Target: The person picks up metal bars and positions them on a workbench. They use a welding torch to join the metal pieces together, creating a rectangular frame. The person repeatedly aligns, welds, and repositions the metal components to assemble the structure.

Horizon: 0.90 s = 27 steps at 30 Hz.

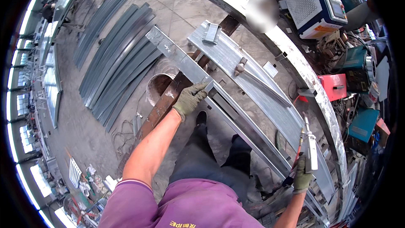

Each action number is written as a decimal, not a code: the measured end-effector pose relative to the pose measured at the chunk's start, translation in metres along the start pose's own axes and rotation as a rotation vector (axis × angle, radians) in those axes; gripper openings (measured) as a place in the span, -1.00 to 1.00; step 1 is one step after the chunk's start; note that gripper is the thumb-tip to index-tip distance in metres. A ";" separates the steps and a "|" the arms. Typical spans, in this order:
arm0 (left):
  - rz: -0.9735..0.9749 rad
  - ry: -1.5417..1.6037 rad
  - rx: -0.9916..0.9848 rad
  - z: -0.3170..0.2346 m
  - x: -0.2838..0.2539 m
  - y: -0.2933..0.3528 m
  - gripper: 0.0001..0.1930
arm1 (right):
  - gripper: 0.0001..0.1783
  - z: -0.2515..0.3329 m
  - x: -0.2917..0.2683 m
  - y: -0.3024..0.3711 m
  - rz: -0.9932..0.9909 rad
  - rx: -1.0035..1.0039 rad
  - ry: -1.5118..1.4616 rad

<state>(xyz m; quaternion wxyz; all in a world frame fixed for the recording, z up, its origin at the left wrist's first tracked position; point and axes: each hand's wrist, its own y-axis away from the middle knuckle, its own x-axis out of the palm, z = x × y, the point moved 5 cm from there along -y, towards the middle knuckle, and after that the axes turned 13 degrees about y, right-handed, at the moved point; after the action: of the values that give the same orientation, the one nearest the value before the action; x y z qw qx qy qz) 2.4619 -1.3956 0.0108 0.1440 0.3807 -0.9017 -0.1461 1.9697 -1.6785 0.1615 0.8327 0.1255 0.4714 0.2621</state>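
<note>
My left hand, in an olive work glove, lies on a long steel channel in front of me. Its fingers are closed about a small metal piece at the channel's edge. Low on the right, my right hand, gloved alike, grips a white welding torch. The torch's thin nozzle points away from me, and a red hose runs beside it. Beyond the channel lies a wide galvanized panel with a hammer and a short bracket on it.
A rusty beam passes beneath the channel, near a white bucket. Bundled grey steel profiles cover the floor at left. A long pale beam curves past the right side, with a welding machine and a red box behind it.
</note>
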 end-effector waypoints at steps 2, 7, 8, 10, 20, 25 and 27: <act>-0.006 -0.048 0.011 -0.004 0.007 0.003 -0.54 | -0.66 0.038 0.024 0.029 0.114 0.021 -0.035; 0.006 -0.102 0.087 -0.012 0.013 0.000 -0.54 | -0.64 0.178 0.098 0.077 0.119 -0.210 0.020; 0.003 -0.096 0.091 -0.009 0.011 0.001 -0.54 | -0.65 0.202 0.113 0.086 0.221 -0.074 -0.055; 0.003 -0.082 0.102 -0.009 0.012 0.000 -0.55 | -0.65 0.216 0.138 0.092 0.218 -0.179 -0.006; -0.037 -0.108 0.153 -0.011 0.010 0.002 -0.56 | -0.62 0.267 0.195 0.092 0.123 -0.566 0.230; -0.037 0.049 0.048 -0.016 0.012 0.005 -0.57 | -0.63 0.271 0.204 0.088 0.153 -0.541 0.264; -0.035 0.076 0.028 -0.016 0.013 0.005 -0.57 | -0.64 0.273 0.207 0.087 0.135 -0.557 0.272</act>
<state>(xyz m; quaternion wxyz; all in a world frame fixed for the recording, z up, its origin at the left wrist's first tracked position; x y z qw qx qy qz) 2.4556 -1.4040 0.0296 0.1703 0.4035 -0.8908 -0.1211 2.2611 -1.4814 0.1953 0.7451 -0.1126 0.4789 0.4503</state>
